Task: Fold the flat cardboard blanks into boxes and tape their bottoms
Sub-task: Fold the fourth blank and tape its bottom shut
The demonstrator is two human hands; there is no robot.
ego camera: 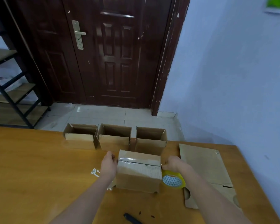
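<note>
Cardboard, thin and corrugated, makes up the box [138, 171] standing bottom-up on the table [39, 167] right in front of the person, its two bottom flaps meeting along a seam with clear tape [136, 159] laid across it. It looks light and empty, stiff along the walls but easily dented on the flaps, so it probably wants holding at the side walls near the top edges, not pressing in the middle of the seam. The left hand [109, 165] lies against the box's left wall, fingers curled over the corner where the tape end comes down. The right hand [174, 164] is at the right wall, pinching the tape at the edge, with the yellow tape roll [173, 179] just below it; whether the hand also carries the roll I cannot tell. Three folded boxes [115, 138] stand open-side-up in a row at the table's far edge, and a flat blank [205, 165] lies to the right.
</note>
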